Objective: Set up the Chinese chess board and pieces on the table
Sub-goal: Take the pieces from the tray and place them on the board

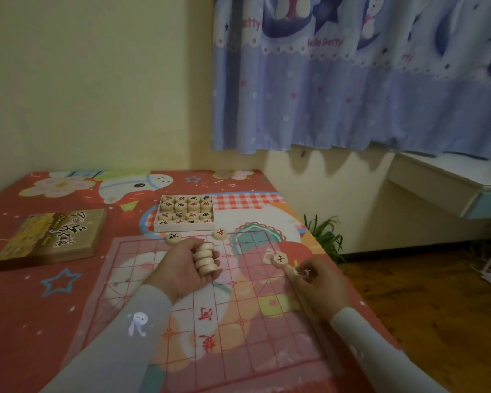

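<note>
A brown box lid [50,239] lies at the left on the red cloth [26,293] of the table. It has Chinese writing on top.

Near the middle, at the far side, sits a white tray [183,226]. It is full of round wooden pieces in rows, with red or black marks on them.

Just in front of the tray lies the board [210,321]. It is a thin see-through sheet with red lines, spread flat on the cloth. Two pieces rest at its far edge: one [173,237] by the left hand, one [220,234] a bit more to the right.

The left hand [185,265] is over the board. Its fingers curl round a stack [206,258] of plain-looking pieces and grip it.

The right hand [316,282] is at the right side of the board. Its fingertips touch a piece with a red mark [280,260] that lies flat on the board. I cannot tell if the fingers pinch it or only touch it.

At the far right, a green plant [325,236] stands on the floor by the table.
</note>
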{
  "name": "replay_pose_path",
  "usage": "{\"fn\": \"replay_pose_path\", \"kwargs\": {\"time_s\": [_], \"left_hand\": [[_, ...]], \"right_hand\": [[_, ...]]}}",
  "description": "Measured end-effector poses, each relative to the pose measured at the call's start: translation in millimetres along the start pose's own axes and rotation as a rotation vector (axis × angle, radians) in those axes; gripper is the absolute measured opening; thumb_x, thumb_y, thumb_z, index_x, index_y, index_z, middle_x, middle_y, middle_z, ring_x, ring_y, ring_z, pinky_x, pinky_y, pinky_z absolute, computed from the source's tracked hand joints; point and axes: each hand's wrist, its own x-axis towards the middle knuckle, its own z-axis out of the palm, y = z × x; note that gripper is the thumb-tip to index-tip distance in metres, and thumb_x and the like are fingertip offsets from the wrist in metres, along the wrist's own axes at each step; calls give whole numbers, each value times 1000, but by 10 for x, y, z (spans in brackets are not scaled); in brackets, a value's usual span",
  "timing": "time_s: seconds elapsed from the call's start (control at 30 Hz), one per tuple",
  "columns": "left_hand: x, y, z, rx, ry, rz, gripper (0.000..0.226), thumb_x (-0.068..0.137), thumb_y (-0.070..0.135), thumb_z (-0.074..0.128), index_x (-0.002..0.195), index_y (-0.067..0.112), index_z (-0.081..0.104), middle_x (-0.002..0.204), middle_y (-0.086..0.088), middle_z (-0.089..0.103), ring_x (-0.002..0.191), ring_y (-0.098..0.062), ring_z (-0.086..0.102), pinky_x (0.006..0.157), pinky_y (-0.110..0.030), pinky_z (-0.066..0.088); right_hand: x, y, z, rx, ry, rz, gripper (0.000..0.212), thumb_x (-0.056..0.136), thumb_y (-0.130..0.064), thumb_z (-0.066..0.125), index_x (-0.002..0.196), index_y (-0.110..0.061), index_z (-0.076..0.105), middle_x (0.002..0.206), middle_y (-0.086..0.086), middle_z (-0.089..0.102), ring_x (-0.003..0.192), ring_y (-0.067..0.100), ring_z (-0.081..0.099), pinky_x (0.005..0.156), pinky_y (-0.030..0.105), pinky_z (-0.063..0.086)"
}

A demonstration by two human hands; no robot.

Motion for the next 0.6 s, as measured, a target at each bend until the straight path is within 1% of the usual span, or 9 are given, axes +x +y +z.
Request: {"fn": "replay_pose_path", "kwargs": {"time_s": [0.07, 0.2, 0.27, 0.33, 0.4, 0.47, 0.53, 0.57, 0.6], "left_hand": [[15, -6, 3, 0, -5, -8, 30, 91, 25, 45, 84, -1, 56, 66, -1, 31, 65, -19, 40, 58, -29, 51], [20, -25, -7, -18, -29, -20, 24, 91, 23, 46, 83, 2, 54, 64, 2, 22, 63, -16, 31, 57, -28, 51], [16, -33, -22, -33, -42, -35, 22, 90, 22, 47, 81, 3, 53, 61, 4, 18, 62, -14, 25, 54, -26, 50], [14, -37, -35, -8, -75, -52, 15, 85, 20, 52, 81, 5, 52, 66, 4, 15, 64, -14, 22, 58, -27, 52], [-2, -26, -47, 46, -125, -65, 16, 74, 21, 60, 81, 11, 49, 74, 3, 17, 66, -15, 24, 64, -30, 53], [-15, -14, -50, 73, -155, -65, 19, 71, 22, 63, 81, 15, 48, 76, 2, 19, 67, -15, 23, 65, -30, 52], [-52, -13, -28, 108, -184, -49, 15, 79, 21, 60, 82, 14, 48, 74, 3, 17, 67, -13, 16, 65, -30, 51], [-75, -22, -16, 151, -186, -20, 13, 86, 20, 59, 85, 12, 49, 67, 5, 21, 62, -12, 20, 65, -30, 51], [-90, -34, -5, 207, -171, 27, 12, 90, 18, 58, 90, 7, 52, 61, 5, 31, 54, -10, 29, 65, -32, 51]], "right_hand": [[12, 6, 53, -17, -18, 1, 15, 84, -40, 68, 93, -29, 64, 92, -13, 64, 78, -4, 55, 61, 15, 45], [46, -74, 136, 3, -36, -11, 14, 83, -39, 69, 90, -27, 64, 90, -11, 63, 79, 0, 56, 60, 19, 46], [81, -45, 190, -49, -64, -9, 14, 83, -40, 68, 90, -29, 63, 94, -7, 64, 80, 5, 58, 66, 24, 52], [97, -24, 206, -90, -91, -3, 16, 82, -42, 68, 91, -30, 63, 99, -6, 62, 83, 8, 58, 73, 28, 54], [113, -41, 202, -63, -68, -11, 19, 81, -42, 68, 94, -28, 64, 104, -6, 57, 88, 11, 56, 76, 29, 52], [121, -123, 171, -8, -10, -44, 20, 83, -43, 66, 93, -26, 65, 103, -7, 54, 90, 10, 54, 75, 27, 46], [145, -245, 170, 85, 25, -100, 14, 85, -41, 64, 85, -26, 64, 96, -8, 59, 87, 8, 56, 71, 26, 47], [162, -319, 190, 139, 17, -125, 12, 86, -38, 64, 82, -27, 63, 91, -9, 61, 85, 7, 58, 71, 29, 51], [172, -407, 215, 185, -8, -144, 10, 86, -36, 63, 80, -27, 64, 87, -10, 64, 82, 7, 60, 71, 32, 54]]}}
